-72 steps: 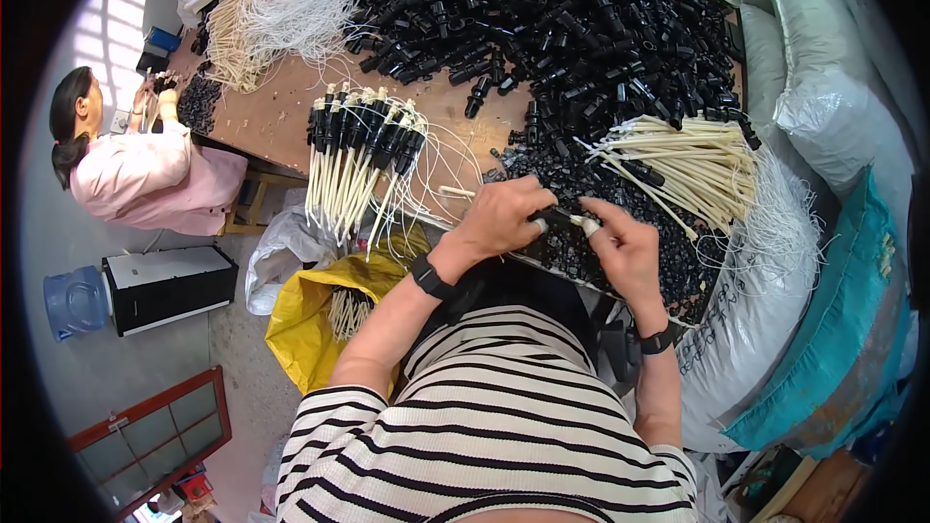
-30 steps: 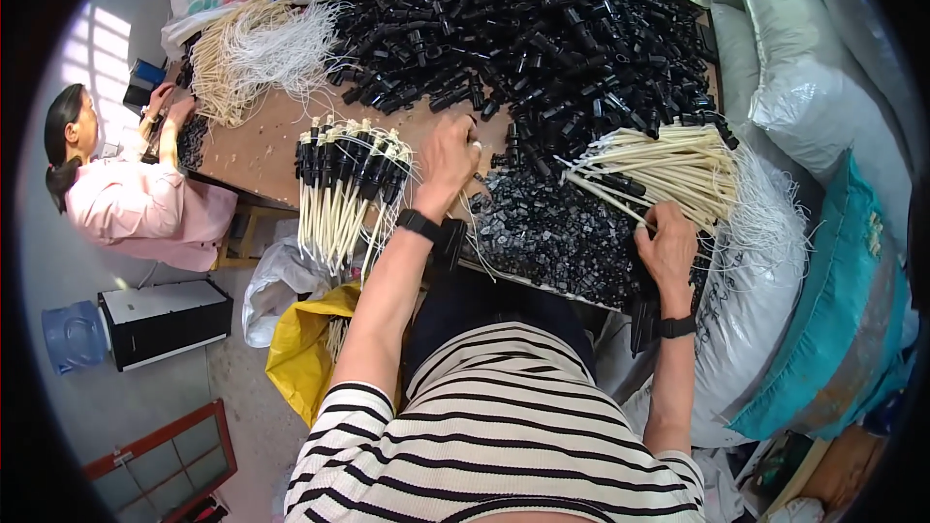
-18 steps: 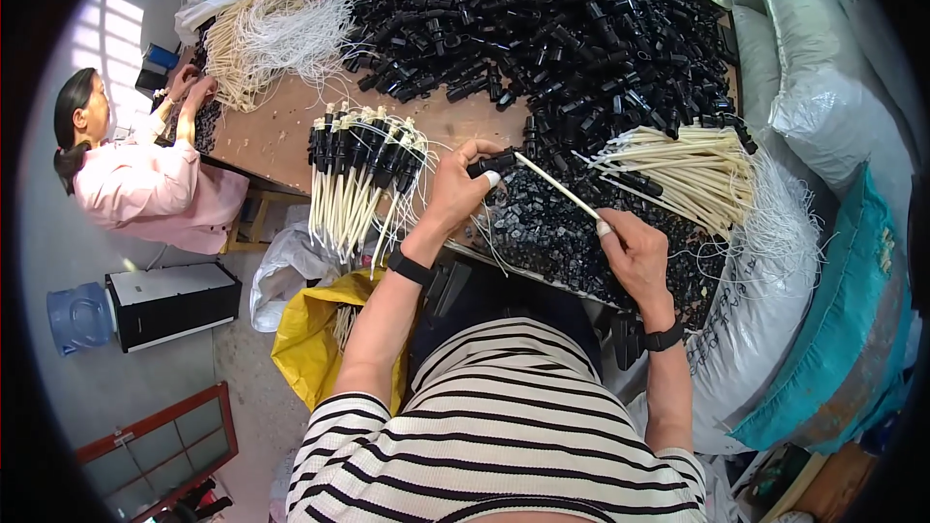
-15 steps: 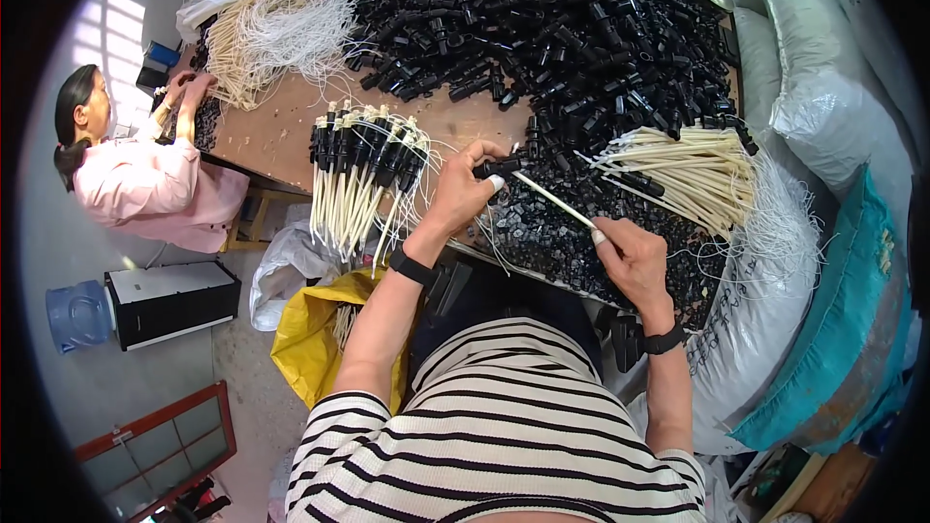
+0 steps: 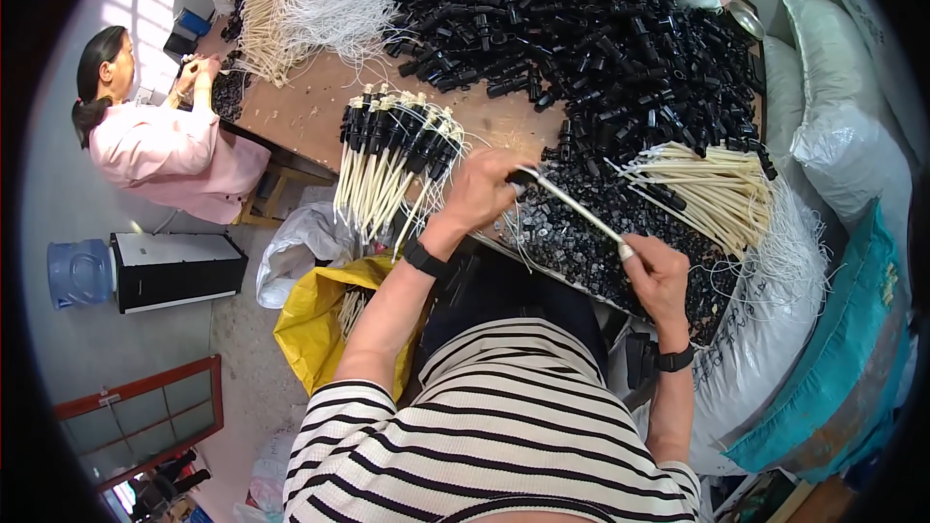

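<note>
Head view: a pale rod (image 5: 579, 207) is held slantwise above the small black bits (image 5: 572, 244), its far end at a black fitting (image 5: 521, 177), its near end at the right hand (image 5: 664, 276). The left hand (image 5: 482, 191) is curled with fingers closed around the fitting; the right thumb and fingers are pinched on the rod. Whether the rod's tip is seated in the fitting cannot be told.

Handling, as judged: the fitting should be held steady, the rod lined up with its axis and pressure applied gently along its length; a grip closer to the joint would probably limit bending.

Appearance: rod cream, slender, seemingly straight and even in width. Fitting dark, mostly hidden by the fingers.
</note>
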{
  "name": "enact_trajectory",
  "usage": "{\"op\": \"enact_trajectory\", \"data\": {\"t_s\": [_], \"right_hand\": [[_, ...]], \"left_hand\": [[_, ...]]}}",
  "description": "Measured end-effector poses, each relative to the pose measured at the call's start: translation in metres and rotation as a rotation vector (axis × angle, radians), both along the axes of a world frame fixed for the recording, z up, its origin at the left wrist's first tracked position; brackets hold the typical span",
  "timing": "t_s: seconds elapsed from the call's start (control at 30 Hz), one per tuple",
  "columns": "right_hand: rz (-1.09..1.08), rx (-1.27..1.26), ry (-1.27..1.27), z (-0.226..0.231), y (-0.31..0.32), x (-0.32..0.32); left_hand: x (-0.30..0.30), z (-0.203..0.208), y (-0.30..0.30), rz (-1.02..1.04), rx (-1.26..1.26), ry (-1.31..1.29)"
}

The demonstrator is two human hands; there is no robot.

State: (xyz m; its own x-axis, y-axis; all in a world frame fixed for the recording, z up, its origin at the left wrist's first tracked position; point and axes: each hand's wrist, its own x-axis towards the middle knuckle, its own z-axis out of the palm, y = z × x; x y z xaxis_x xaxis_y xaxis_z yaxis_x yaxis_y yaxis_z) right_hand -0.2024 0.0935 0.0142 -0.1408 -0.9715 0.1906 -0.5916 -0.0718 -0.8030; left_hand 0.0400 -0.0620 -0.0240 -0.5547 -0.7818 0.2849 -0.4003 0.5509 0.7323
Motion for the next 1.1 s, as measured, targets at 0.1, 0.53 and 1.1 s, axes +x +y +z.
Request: {"op": "enact_trajectory", "data": {"t_s": [0.1,0.53,1.1], "right_hand": [[0.08,-0.006,0.157,-0.004,-0.002,0.005],[0.136,-0.142,-0.628,0.01,-0.009,-0.006],[0.083,-0.053,0.175,-0.015,-0.016,0.045]], "left_hand": [[-0.007,0.002,0.01,-0.151,-0.251,-0.019],[-0.003,0.004,0.034,0.192,0.302,-0.17],[-0.029,0.007,0.045,0.023,0.701,0.08]]}}
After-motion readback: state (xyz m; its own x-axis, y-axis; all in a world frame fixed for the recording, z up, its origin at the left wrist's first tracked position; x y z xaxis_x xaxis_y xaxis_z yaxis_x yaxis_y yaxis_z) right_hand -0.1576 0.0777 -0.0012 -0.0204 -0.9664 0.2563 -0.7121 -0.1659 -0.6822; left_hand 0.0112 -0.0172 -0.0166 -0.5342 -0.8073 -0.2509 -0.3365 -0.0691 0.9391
